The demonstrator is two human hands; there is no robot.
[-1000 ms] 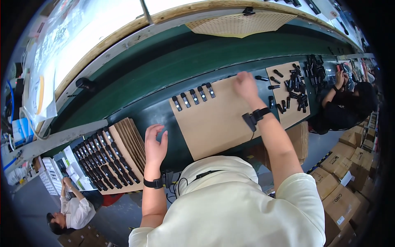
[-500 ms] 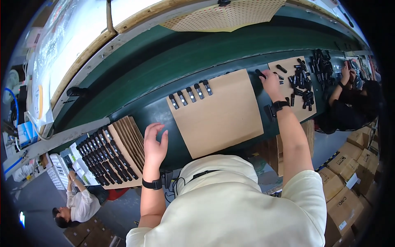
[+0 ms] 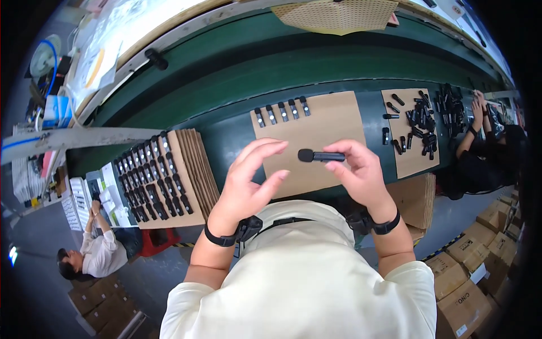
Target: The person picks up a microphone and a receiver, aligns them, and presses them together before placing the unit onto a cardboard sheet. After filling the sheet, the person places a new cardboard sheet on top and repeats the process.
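A small black clip-on microphone [image 3: 320, 156] with a round foam head is pinched in my right hand [image 3: 361, 169], its head pointing left. My left hand [image 3: 248, 181] is open, thumb and fingers apart, a short way left of the foam head. Both hands are over the near part of a brown cardboard sheet [image 3: 333, 124] on the green bench. Along that sheet's far left edge stands a row of several similar microphones [image 3: 283, 111], lying side by side with foam heads toward the far side.
At left, a cardboard stack [image 3: 195, 164] carries rows of microphones [image 3: 152, 175]. On the right, another cardboard sheet [image 3: 403, 161] bears a loose pile of microphones [image 3: 420, 116], with more black pieces [image 3: 450, 107] beyond. Co-workers sit at far left [image 3: 99, 248] and far right [image 3: 491, 147]. Cartons [image 3: 466, 305] stand lower right.
My right hand has come back from beside the right-hand sheet to the middle, bringing the microphone. My left hand has moved right and inward, toward it. The view has shifted slightly.
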